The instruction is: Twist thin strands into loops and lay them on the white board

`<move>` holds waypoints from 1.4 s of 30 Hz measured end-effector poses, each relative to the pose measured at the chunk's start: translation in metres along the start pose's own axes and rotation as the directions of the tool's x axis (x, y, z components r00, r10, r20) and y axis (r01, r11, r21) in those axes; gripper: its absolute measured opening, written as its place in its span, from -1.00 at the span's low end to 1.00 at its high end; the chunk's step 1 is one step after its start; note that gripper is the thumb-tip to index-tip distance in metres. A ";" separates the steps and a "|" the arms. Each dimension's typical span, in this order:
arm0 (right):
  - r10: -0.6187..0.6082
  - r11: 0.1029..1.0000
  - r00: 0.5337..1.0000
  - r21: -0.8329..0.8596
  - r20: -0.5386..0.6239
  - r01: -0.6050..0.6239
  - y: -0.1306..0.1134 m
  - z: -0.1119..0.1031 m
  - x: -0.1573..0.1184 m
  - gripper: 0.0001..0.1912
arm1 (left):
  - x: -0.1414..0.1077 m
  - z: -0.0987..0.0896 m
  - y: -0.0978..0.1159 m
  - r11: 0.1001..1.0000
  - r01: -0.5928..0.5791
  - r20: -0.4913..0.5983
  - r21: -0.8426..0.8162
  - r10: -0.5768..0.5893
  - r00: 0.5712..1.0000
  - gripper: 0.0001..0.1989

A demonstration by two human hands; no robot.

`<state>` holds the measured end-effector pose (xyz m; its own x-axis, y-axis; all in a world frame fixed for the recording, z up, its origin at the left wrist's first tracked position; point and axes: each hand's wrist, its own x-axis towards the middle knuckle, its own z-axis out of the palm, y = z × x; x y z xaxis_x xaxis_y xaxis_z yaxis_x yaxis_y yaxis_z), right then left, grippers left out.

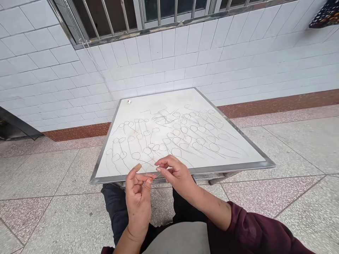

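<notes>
My left hand (138, 197) is just off the near edge of the table, its thumb and a finger pinched on a thin wire (156, 177). A tan wrap covers one raised fingertip, and the thumb tip has an orange mark. From the right, my right hand (178, 173) closes its thumb and forefinger on the same wire. The wire is so fine that its full shape cannot be made out. Beyond both hands, many thin wire loops with long tails (177, 152) lie spread over the white tabletop (159, 97).
A metal edge strip (238, 164) borders the table. Near its far left corner sits a small red-and-white item (129, 102). Behind stands a white tiled wall (148, 67) with a barred window. A patterned dark cloth (325, 16) hangs at upper right. My knees are under the near edge.
</notes>
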<state>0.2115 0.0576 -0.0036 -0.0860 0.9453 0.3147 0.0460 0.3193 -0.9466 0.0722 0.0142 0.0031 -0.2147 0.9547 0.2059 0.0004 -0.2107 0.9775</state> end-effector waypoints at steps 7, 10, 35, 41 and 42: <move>-0.011 0.998 1.000 -0.065 -0.011 0.011 0.003 0.001 -0.002 -0.91 | -0.003 0.000 -0.003 0.994 -0.088 0.080 0.066 0.082 0.993 -0.58; -0.020 0.995 0.999 -0.097 -0.042 0.016 0.004 0.002 -0.002 -0.89 | -0.004 0.002 -0.003 0.994 -0.052 0.074 0.092 0.045 0.996 -0.61; 0.160 0.946 0.987 0.284 0.020 -0.159 0.002 0.008 -0.010 -0.88 | -0.002 -0.001 -0.002 0.991 0.121 0.036 0.060 -0.123 0.992 -0.56; 0.208 0.943 0.973 0.246 0.096 -0.225 0.012 0.009 -0.010 -0.81 | 0.004 -0.003 -0.006 0.989 0.138 -0.002 0.045 -0.139 0.990 -0.52; 0.215 0.948 0.967 0.210 0.138 -0.240 0.015 0.010 -0.011 -0.80 | 0.006 -0.004 -0.006 0.989 0.142 -0.028 0.030 -0.142 0.990 -0.51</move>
<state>0.2028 0.0510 -0.0216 -0.2102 0.9734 0.0911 -0.1443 0.0613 -0.9876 0.0672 0.0199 -0.0017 -0.2402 0.9686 0.0641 -0.0012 -0.0663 0.9978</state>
